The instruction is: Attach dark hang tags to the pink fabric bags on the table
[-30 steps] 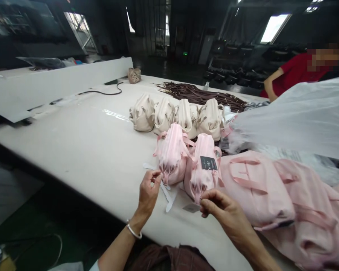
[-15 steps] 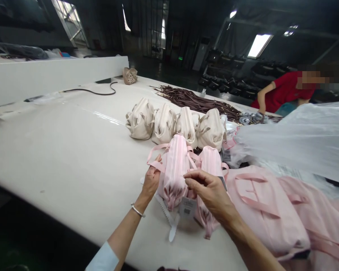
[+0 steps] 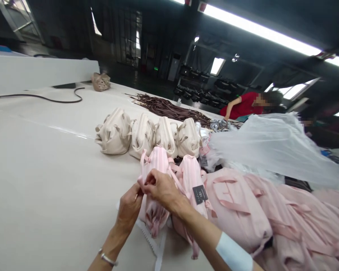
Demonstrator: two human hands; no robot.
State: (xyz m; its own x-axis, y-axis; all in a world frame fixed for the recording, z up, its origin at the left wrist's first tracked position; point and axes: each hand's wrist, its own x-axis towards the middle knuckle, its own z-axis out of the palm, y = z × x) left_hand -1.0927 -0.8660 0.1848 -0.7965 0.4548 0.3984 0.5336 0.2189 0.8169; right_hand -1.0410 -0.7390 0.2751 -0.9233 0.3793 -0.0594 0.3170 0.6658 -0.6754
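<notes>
Left hand (image 3: 128, 210): lower centre, fingertips hidden behind the other hand, grip unclear | right hand (image 3: 161, 190): fingers curled closed on the pink striped fabric bag (image 3: 156, 160) | bag: on the cream table (image 3: 45, 150), looks soft, light, best held by its pink strap (image 3: 143, 160) | room: open table to the left; pink bag with black tag (image 3: 190, 177) just right

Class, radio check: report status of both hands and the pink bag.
Right hand pinching top of pink striped bag; left hand against its side. Second pink bag beside, black tag showing; white serrated strip below.
</notes>
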